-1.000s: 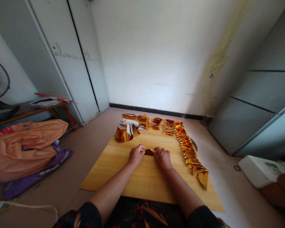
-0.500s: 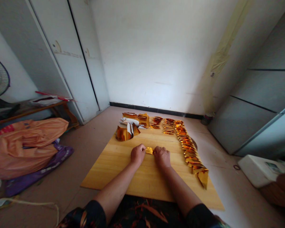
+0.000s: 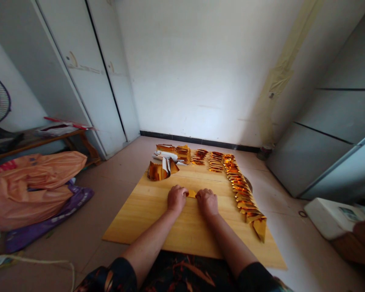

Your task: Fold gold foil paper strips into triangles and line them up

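**Gold foil pressed between two hands**

While the left hand point(image 3: 177, 198) and right hand point(image 3: 207, 201) rest knuckles-up on the pale wooden bench point(image 3: 158, 227), both pinch the small folded gold foil paper point(image 3: 192, 194) lying flat between them; a curving row of folded gold foil pieces point(image 3: 242, 194) lies just right

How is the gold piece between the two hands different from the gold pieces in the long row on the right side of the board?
The gold piece is single and lies between the left hand and the right hand, which both touch it; the row of gold pieces holds many, overlapping, and no hand touches them. The single piece lies mid-board; the row runs along its right edge. Both are shiny gold foil.
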A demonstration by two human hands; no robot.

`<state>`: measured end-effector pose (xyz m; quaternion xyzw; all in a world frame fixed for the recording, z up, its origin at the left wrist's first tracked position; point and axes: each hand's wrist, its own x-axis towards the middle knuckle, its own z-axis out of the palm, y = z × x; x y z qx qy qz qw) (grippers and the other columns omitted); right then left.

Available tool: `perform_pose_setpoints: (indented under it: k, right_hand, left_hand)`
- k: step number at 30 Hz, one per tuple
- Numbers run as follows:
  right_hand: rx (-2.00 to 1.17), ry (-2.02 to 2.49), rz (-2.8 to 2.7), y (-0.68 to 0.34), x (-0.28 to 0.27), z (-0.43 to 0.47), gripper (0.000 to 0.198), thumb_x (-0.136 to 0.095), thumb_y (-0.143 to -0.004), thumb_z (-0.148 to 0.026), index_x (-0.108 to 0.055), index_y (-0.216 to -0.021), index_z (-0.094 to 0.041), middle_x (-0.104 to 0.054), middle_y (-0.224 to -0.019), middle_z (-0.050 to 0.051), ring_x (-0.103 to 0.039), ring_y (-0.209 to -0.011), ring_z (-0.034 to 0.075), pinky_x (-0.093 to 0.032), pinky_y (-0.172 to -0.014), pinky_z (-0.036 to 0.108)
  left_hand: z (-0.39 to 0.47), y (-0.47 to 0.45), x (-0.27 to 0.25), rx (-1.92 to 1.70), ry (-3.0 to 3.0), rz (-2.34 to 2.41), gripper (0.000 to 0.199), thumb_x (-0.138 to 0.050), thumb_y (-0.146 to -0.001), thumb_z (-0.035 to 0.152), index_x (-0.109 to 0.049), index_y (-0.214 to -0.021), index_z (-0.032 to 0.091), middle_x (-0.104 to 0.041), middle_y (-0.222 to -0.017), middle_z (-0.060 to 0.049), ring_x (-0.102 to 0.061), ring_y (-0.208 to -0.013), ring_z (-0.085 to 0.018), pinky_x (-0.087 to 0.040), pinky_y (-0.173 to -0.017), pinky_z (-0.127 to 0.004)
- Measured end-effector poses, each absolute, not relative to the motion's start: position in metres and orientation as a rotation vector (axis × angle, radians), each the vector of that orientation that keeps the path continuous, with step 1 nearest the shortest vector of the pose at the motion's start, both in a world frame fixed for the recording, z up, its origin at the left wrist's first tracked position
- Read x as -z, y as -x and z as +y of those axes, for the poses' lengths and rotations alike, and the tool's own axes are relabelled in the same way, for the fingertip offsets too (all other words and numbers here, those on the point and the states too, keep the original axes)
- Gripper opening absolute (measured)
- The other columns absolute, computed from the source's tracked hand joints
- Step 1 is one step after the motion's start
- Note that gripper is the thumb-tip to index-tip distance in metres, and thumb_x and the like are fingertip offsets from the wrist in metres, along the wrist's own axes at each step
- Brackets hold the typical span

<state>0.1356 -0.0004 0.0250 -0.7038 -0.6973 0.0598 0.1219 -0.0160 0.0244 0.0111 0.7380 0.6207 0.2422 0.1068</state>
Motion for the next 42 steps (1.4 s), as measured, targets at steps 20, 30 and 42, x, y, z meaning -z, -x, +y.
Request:
perform_pose_setpoints:
  k: [20, 30, 42]
  right_hand:
    - [-0.383, 2.253, -2.079, -0.126, -0.047, 0.02, 0.027, -0.05, -0.082, -0.027, -0.068, -0.101, -0.02, -0.07, -0.103, 0.013, -0.065, -0.095, 0.023, -0.046, -0.073, 0.03]
    - [-0.43, 2.328, -1.979, -0.119, -0.05, 0.02, 0.041, -0.06, -0.077, -0.049, -0.067, -0.104, -0.019, -0.068, -0.105, 0.015, -0.066, -0.096, 0.026, -0.047, -0.073, 0.031]
    - [-0.653, 2.269, -1.921, -0.13, -0.052, 0.025, 0.023, -0.06, -0.075, -0.022, -0.069, -0.095, -0.019, -0.069, -0.106, 0.009, -0.064, -0.097, 0.021, -0.044, -0.07, 0.023]
  left_hand:
    - [0.04, 0.032, -0.022, -0.465, -2.293, 1.545, 0.017, -0.058, -0.079, 0.02, -0.072, -0.088, 0.024, -0.073, -0.094, -0.002, -0.064, -0.091, -0.018, -0.043, -0.08, -0.027]
    - [0.038, 0.022, -0.038, -0.366, -2.076, 1.741, 0.013, -0.063, -0.076, 0.029, -0.071, -0.086, 0.027, -0.073, -0.092, 0.001, -0.065, -0.09, -0.018, -0.042, -0.08, -0.027]
    - [0.045, 0.023, -0.042, -0.26, -2.035, 1.756, 0.018, -0.063, -0.072, 0.027, -0.07, -0.088, 0.029, -0.072, -0.097, 0.003, -0.064, -0.092, -0.017, -0.043, -0.074, -0.024]
